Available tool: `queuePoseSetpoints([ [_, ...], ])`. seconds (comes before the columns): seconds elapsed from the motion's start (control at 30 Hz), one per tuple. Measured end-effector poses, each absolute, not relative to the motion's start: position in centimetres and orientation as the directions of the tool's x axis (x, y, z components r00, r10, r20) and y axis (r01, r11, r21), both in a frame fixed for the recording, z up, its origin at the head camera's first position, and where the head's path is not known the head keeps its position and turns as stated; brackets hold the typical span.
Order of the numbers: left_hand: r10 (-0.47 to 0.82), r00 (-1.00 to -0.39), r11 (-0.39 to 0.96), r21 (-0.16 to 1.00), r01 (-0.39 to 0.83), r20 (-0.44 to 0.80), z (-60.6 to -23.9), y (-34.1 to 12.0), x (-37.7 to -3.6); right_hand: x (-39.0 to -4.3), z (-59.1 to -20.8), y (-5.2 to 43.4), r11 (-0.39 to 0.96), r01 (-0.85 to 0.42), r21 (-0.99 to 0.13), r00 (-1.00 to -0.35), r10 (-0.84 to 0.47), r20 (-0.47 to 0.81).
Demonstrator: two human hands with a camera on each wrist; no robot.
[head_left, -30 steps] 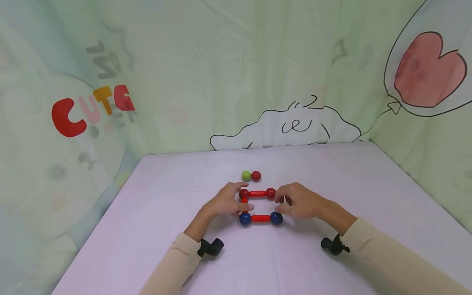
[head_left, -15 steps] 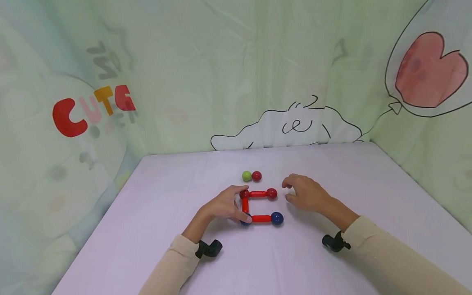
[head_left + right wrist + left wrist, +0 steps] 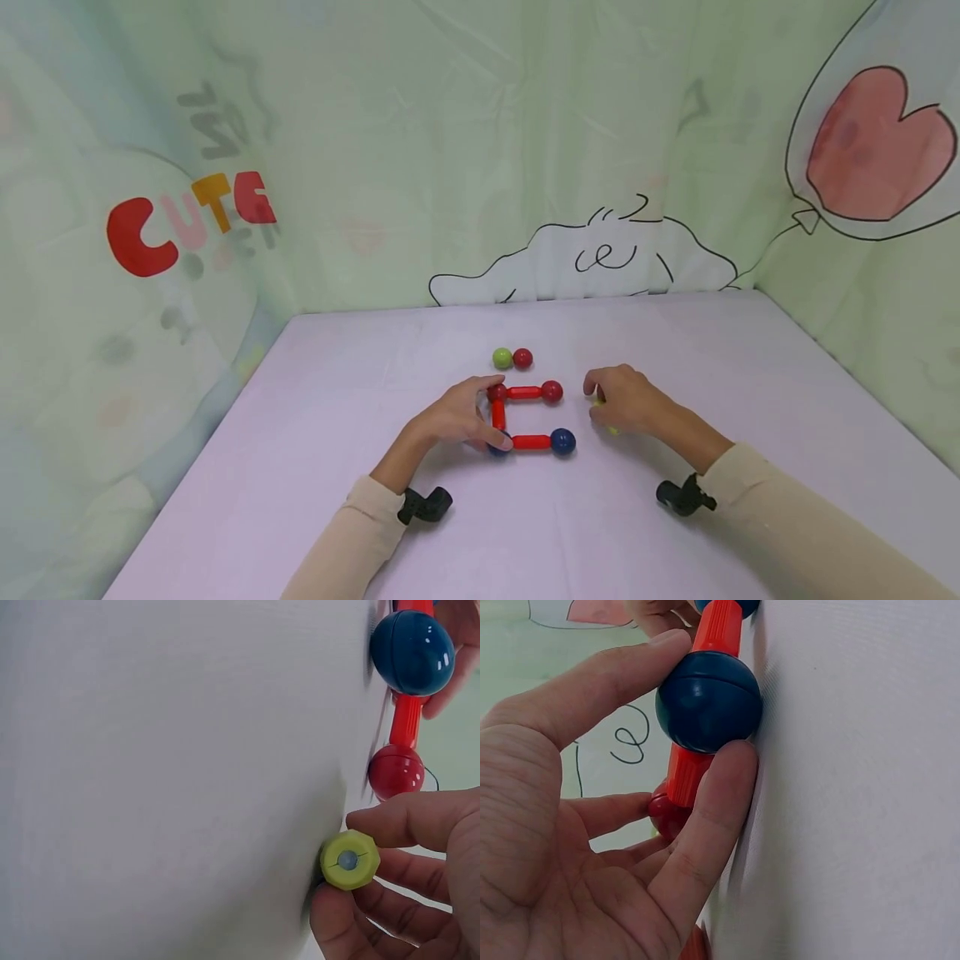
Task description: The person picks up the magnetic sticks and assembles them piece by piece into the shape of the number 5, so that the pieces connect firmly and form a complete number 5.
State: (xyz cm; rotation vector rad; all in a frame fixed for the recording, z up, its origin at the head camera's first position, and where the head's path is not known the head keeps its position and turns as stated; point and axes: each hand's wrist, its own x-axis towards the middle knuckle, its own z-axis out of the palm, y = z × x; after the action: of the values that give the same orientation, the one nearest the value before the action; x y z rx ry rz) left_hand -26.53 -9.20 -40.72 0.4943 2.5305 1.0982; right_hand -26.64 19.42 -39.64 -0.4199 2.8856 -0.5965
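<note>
Two red balls, two blue balls and three red magnetic rods form a three-sided frame, with its open side to the right. My left hand (image 3: pixel 453 417) is at its left side. In the left wrist view the thumb and a finger pinch the near-left blue ball (image 3: pixel 709 701), while another fingertip touches the far-left red ball (image 3: pixel 667 814). To the right of the frame, my right hand (image 3: pixel 630 398) pinches a yellow-green magnetic rod (image 3: pixel 366 862) close to the tabletop. Its faceted end, with a metal centre, faces the right wrist camera.
A green ball (image 3: pixel 502 358) and a loose red ball (image 3: pixel 522 358) lie side by side beyond the frame. In the left wrist view a red piece (image 3: pixel 695 945) is mostly hidden by the hand. A printed curtain (image 3: pixel 360 167) hangs behind the white-covered table (image 3: pixel 360 375).
My right hand has moved right, away from the frame, and now holds the yellow-green rod. My left thumb has come down onto the near-left blue ball.
</note>
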Motion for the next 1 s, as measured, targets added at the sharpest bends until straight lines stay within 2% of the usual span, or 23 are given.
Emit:
queuePoseSetpoints([
  [0.33,0.41,-0.896,0.652,0.742,0.159,-0.168,-40.7,-9.0,-26.6,-25.9,-39.2,18.9,0.836,-0.232,-0.498,-0.938,-0.327,-0.113],
  [0.73,0.399,-0.897,0.64,0.758,0.124,-0.19,-40.7,-8.9,-26.7,-25.2,-38.6,18.7,0.709,-0.304,-0.636,-0.886,-0.456,-0.085],
  [1.0,0.384,-0.904,0.648,0.752,0.121,-0.186,-40.7,-8.7,-26.9,-24.7,-38.3,18.1,0.646,-0.214,-0.733,-0.883,-0.448,-0.138],
])
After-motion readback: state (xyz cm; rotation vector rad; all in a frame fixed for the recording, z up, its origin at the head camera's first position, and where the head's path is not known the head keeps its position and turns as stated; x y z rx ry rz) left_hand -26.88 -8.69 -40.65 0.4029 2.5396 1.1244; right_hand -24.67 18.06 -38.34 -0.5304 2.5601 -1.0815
